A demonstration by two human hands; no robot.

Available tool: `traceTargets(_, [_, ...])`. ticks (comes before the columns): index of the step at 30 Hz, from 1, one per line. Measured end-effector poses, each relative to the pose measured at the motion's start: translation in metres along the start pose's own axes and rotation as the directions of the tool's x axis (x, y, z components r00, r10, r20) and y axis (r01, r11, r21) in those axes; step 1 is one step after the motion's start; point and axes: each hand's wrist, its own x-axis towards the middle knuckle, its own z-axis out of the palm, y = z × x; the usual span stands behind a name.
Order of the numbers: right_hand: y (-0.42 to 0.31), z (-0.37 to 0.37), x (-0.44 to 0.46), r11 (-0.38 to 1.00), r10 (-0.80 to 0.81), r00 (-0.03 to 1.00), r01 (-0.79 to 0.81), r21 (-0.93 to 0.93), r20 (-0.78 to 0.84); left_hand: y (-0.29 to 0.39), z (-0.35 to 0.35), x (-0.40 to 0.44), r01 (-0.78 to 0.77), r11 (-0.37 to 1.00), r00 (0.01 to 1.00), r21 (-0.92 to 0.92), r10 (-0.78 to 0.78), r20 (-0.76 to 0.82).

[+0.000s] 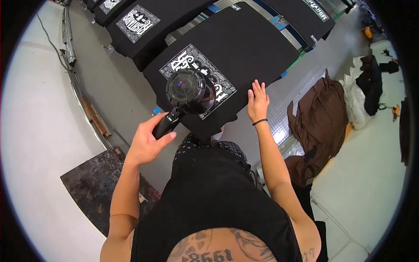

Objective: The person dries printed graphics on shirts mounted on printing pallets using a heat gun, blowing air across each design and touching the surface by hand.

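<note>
A black hair dryer (187, 89) is held by its handle in my left hand (149, 139), whose fingers wrap round the grip. It hangs over a black shirt (244, 41) laid flat, hiding the middle of a white bandana-style print (218, 81) with lettering. My right hand (258, 101) is beside the shirt's right edge, fingers stretched out, holding nothing. Whether it touches the fabric I cannot tell.
More black printed shirts (168, 13) lie on boards behind and at the upper right. A dark stained board (94, 187) is at lower left. Brown cloth (321, 118) and white plastic (355, 96) lie on the right. A metal rail (80, 94) runs along the left.
</note>
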Motion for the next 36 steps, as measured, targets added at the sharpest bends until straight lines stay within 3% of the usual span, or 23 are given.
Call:
traceTargets(7, [-0.020,0.014,-0.011,0.998,0.049,0.999,-0.049,-0.046,-0.018,-0.027,-0.036,-0.015,-0.011,0.995,1.000,-0.097,0.010,-0.006])
traceTargets(10, [-0.031,0.019,-0.021,0.996,0.073,0.997,-0.073,-0.045,-0.013,-0.031,-0.065,-0.012,0.096,0.978,0.989,-0.184,-0.115,-0.093])
traceTargets(12, [-0.033,0.021,-0.025,0.994,0.092,0.996,-0.093,-0.056,-0.019,-0.038,-0.085,0.000,0.039,0.983,0.983,-0.180,-0.070,-0.168])
traceTargets(18, [-0.032,0.021,-0.026,0.989,0.100,0.995,-0.103,-0.104,-0.029,-0.035,-0.135,0.053,-0.054,0.993,0.979,-0.108,0.032,-0.202])
traceTargets(29, [-0.033,0.019,-0.028,0.987,0.075,0.997,-0.077,-0.138,-0.016,0.013,-0.091,0.147,-0.132,0.981,0.991,-0.140,0.129,-0.031])
traceTargets(36, [-0.028,0.007,-0.029,0.996,0.078,0.996,-0.076,-0.047,0.049,0.036,-0.032,0.118,-0.087,0.986,0.991,-0.139,0.100,0.089])
